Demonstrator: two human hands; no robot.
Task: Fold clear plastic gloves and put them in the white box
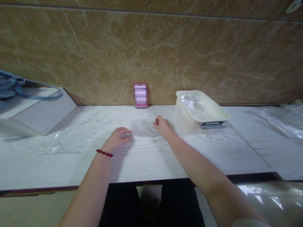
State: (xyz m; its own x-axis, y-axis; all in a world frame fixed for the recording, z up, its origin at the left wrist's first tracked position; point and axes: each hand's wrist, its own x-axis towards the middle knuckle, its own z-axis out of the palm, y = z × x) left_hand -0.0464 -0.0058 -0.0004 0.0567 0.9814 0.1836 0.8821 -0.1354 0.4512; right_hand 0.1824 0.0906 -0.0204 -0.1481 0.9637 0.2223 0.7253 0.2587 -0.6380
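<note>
Colourless plastic (143,128), grey-streaked white tabletop (144,160), cream tub (188,120), brown marbled wall (118,56)

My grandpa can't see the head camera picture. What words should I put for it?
A person's left hand and right hand are at opposite ends of a small clear plastic bag, over a white table. An open cream bin stands to the right, and a phone stands upright by the brown wall.

Brown, marble-veined tile wall (153,47) behind a white, wood-grained tabletop (146,164).
Pale, straight joint lines (151,13) divide the wall; a beige floor (42,208) shows below the tabletop.
</note>
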